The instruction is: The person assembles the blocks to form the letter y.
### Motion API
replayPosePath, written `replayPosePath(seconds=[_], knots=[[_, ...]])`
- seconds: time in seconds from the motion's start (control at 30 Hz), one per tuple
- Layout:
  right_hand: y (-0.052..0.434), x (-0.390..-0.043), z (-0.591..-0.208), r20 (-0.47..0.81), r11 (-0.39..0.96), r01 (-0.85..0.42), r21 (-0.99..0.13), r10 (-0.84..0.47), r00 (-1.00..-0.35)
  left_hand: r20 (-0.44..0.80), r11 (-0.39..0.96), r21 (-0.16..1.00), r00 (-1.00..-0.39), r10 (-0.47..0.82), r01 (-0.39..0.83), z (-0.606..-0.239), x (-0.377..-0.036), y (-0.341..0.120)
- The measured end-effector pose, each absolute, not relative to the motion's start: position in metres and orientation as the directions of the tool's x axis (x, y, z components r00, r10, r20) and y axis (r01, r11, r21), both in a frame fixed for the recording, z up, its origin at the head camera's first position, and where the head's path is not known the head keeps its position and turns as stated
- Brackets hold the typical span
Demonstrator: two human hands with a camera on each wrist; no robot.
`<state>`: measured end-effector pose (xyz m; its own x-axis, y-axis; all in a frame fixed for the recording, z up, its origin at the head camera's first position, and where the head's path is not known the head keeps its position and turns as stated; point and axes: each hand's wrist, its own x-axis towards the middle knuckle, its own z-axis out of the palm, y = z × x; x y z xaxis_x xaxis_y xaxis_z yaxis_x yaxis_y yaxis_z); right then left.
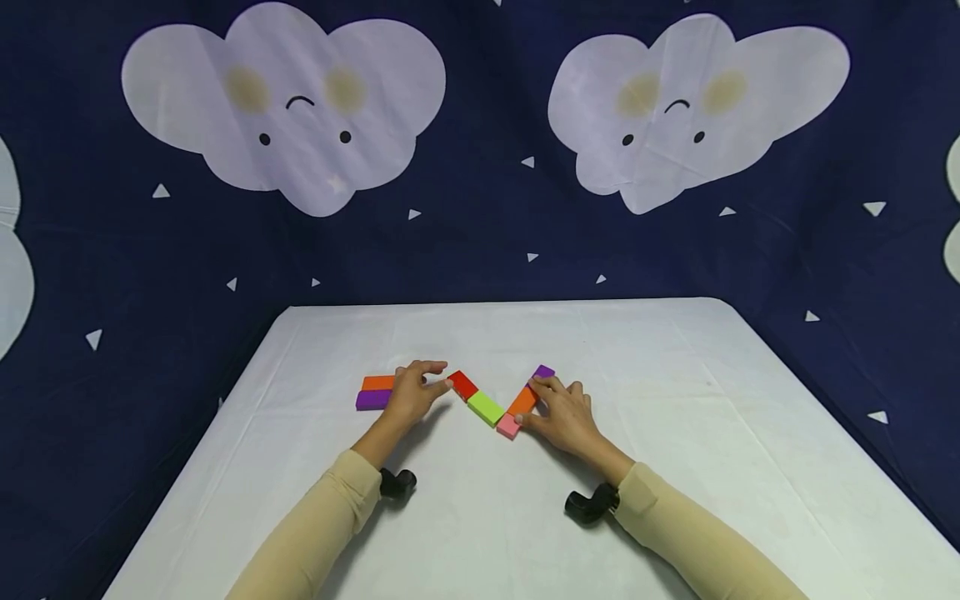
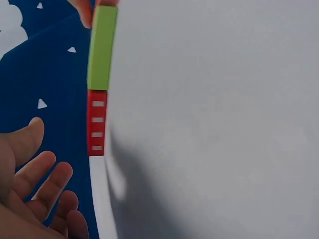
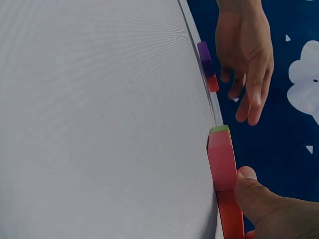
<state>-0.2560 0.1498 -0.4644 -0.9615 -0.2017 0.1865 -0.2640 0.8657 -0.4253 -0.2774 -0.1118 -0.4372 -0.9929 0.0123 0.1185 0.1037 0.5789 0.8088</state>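
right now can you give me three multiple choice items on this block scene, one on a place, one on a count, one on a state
1. Where does the green block lie?
A. between the red block and the pink block
B. on top of a purple block
C. at the table's far edge

2. How many purple blocks show in the head view?
A. none
B. two
C. four

3. How is the right hand placed?
A. raised high above the table
B. resting against the orange block and pink block
C. tucked under the tablecloth

Answers:
1. A, the green block sits in the line with red at its far left end and pink at its near right end.
2. B, one purple block lies by the left hand, another at the far end by the right hand.
3. B, its fingers lie along the orange block and the thumb meets the pink one.
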Motion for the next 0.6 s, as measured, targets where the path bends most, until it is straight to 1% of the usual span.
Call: replayPosePath(seconds=[0.3, 0.6], knots=[[0.15, -0.255, -0.463, 0.192, 0.859, -0.273, -0.434, -0.207, -0.959, 0.127, 0.591, 0.8, -0.992, 0.007, 0.107, -0.43, -0.257, -0.144], [0.151, -0.256, -0.463, 0.197, 0.86, -0.275, -0.43, -0.208, -0.958, 0.055, 0.592, 0.806, -0.996, -0.066, 0.005, -0.43, -0.251, -0.186]])
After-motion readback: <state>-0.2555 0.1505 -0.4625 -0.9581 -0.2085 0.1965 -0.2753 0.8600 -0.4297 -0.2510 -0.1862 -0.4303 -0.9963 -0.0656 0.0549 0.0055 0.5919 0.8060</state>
